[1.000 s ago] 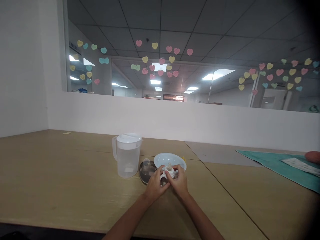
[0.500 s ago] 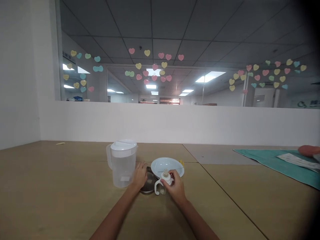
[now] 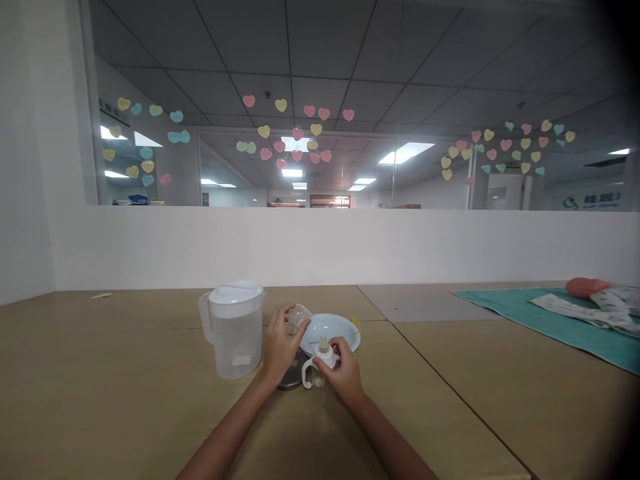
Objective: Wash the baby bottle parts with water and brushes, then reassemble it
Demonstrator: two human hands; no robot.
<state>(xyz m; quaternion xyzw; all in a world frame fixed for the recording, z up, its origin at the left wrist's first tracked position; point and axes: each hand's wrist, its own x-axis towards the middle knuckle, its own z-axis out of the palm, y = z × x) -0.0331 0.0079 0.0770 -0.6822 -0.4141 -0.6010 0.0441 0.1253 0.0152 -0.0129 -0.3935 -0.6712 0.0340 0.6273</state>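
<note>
My right hand (image 3: 346, 377) grips a baby bottle nipple top (image 3: 324, 352) with a white collar and a curved white handle. A clear part hangs below the collar. Raised over the metal dish, my left hand (image 3: 281, 343) holds a clear plastic cap (image 3: 300, 315) between thumb and fingers. Its exact shape is partly covered by the fingers. Under my hands sits a dark round metal dish (image 3: 291, 379), partly hidden. Behind the nipple top stands a pale blue-white bowl (image 3: 333, 323). A lidded clear pitcher (image 3: 239, 340) with liquid stands left of my left hand.
Something small and yellow (image 3: 355, 323) shows behind the bowl. At the right lies a green cloth (image 3: 505, 307) with a white patterned cloth (image 3: 565, 312) and a reddish rounded object (image 3: 586, 287). A low white wall (image 3: 320, 247) bounds the table (image 3: 125, 387) at the back.
My left hand has risen from beside the metal dish and now holds the clear cap. My right hand keeps the nipple top in nearly the same place. The view has turned slightly right.
</note>
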